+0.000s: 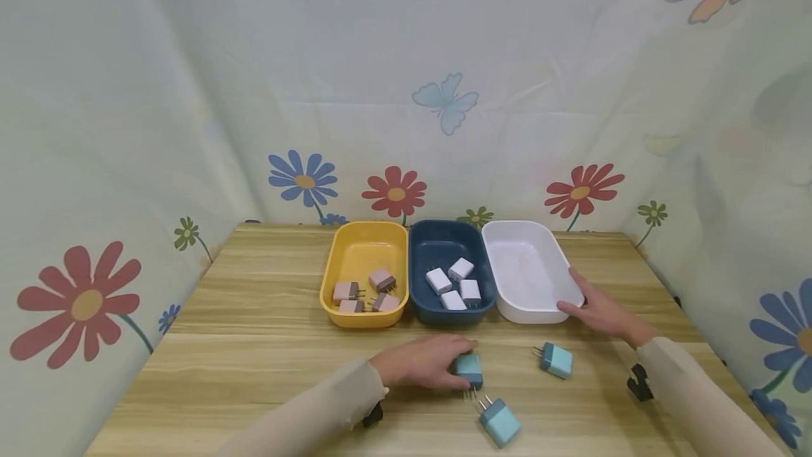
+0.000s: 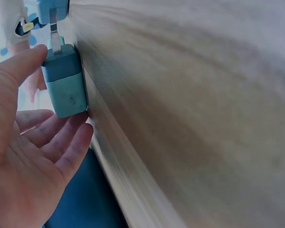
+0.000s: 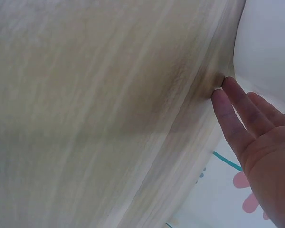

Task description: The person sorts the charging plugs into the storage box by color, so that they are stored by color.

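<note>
My left hand [image 1: 426, 362] is at a two-tone blue plug charger [image 1: 469, 370] on the table, its prongs toward me. In the left wrist view, the thumb is at the charger's [image 2: 66, 88] darker prong end and the fingertips are at its lighter end. A second blue charger [image 1: 500, 422] lies nearer me, and a third blue charger [image 1: 557, 360] lies to the right. My right hand [image 1: 599, 307] rests at the front right corner of the white tray [image 1: 538, 317], thumb at the front rim. Its fingers [image 3: 244, 107] extend fairly straight beside the tray wall in the right wrist view.
Left of the white tray stand a navy tray [image 1: 452, 228] with several white chargers [image 1: 438, 281] and a yellow tray [image 1: 364, 231] with several pink chargers [image 1: 382, 279]. The trays touch side by side near the wooden table's [image 1: 254, 344] back edge. A flowered curtain [image 1: 380, 55] hangs behind.
</note>
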`<state>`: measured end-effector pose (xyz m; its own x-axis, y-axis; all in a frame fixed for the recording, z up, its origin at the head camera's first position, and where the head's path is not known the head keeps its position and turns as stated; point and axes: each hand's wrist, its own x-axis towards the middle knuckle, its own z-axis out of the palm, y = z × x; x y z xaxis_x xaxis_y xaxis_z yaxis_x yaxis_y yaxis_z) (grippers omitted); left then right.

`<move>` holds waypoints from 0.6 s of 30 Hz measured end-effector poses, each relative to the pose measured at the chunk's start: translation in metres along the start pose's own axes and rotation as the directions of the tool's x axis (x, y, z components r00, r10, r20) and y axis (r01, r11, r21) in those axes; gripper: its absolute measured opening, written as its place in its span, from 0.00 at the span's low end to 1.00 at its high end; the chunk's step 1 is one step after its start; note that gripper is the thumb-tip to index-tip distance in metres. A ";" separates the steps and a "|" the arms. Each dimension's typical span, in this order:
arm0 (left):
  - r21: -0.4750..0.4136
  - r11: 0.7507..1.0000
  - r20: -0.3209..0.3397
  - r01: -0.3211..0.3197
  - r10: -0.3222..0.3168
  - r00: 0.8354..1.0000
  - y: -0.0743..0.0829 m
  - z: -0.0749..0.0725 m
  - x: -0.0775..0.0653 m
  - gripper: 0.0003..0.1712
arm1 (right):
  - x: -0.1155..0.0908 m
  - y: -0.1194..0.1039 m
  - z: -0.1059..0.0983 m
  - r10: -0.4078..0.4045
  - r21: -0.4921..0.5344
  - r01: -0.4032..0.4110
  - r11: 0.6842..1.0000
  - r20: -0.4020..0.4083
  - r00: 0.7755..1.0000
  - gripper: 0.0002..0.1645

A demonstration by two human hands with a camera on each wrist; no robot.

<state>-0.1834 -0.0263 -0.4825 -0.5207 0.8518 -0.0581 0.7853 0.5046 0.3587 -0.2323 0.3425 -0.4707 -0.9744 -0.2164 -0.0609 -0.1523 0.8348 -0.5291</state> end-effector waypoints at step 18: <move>-0.003 1.000 0.009 -0.015 0.015 1.000 0.002 -0.001 0.003 0.31 | 0.000 0.000 0.001 0.010 -0.034 -0.010 0.999 0.004 1.000 0.60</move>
<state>-0.1832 -0.0231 -0.4810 -0.5057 0.8606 -0.0611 0.7921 0.4912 0.3624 -0.2319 0.3423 -0.4714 -0.9752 -0.2102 -0.0694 -0.1485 0.8536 -0.4993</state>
